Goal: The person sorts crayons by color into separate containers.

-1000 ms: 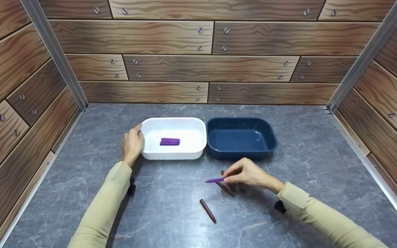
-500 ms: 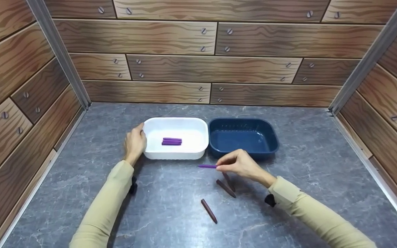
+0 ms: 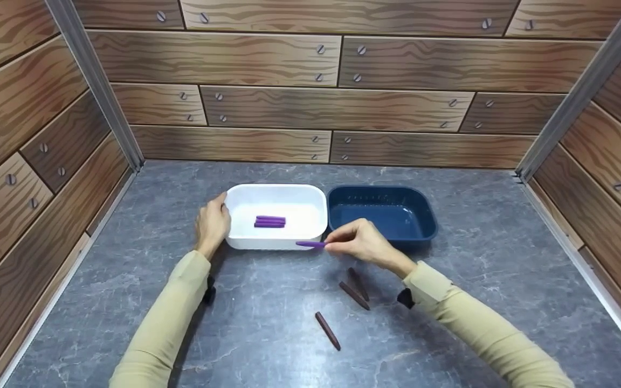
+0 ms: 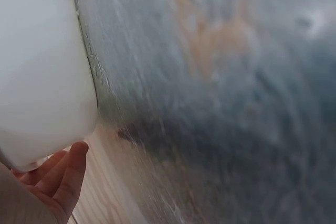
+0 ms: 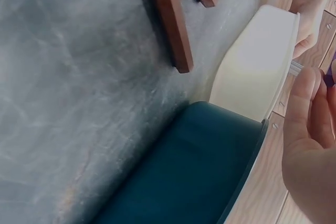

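My right hand (image 3: pixel 361 242) pinches a purple crayon (image 3: pixel 309 244) between thumb and fingertips, its free end pointing left over the front wall of the white container (image 3: pixel 305 243). Inside that container lie several purple crayons (image 3: pixel 270 221) side by side. At the container's left end, my left hand (image 3: pixel 212 223) holds its side; in the left wrist view the fingers (image 4: pixel 71 179) rest against the outer wall. Three brown crayons lie on the table: one crayon (image 3: pixel 328 331) nearest me, another crayon (image 3: pixel 354 296) and a third crayon (image 3: pixel 358 284) close together under my right forearm.
A dark blue container (image 3: pixel 423 226) stands against the right end of the white one, with nothing seen inside. The grey marbled table (image 3: pixel 267 323) is bounded by wood-patterned panels (image 3: pixel 267 143) at the back and both sides.
My right hand has carried the purple crayon up and left, from above the brown crayons to the white container's front rim. My left hand has stayed at the container's left end.
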A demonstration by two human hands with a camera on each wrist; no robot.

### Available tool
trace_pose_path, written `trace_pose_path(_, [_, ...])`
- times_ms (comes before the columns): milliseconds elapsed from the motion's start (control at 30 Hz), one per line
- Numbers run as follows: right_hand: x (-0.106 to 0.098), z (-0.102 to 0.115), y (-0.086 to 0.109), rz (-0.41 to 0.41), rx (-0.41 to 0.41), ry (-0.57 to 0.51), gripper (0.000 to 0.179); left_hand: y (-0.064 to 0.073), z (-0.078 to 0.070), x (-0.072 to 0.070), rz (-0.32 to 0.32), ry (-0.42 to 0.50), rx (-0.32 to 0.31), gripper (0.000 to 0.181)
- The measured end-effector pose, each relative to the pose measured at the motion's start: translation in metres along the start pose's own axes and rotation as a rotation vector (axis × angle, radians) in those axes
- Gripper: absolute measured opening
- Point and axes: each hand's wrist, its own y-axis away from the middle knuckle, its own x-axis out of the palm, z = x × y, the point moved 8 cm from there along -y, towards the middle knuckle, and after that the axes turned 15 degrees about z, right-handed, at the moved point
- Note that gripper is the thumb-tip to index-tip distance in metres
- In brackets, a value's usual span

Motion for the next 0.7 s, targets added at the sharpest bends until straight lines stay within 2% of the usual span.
trace_pose_path(167, [-0.004,0.001,-0.011,-0.020,-0.016,-0.010,0.015,-0.001,0.001,0.000,-0.003,0.000,-0.009,0.042])
trace_pose_path(433, [-0.009,0.000,-0.027,-0.057,0.011,-0.040,0.011,-0.001,-0.001,-0.001,-0.007,-0.005,-0.009,0.042])
trace_pose_path(700, [-0.009,0.003,-0.040,-0.058,-0.009,-0.006,0.011,-0.001,-0.001,0.000,-0.010,-0.008,0.003,0.042])
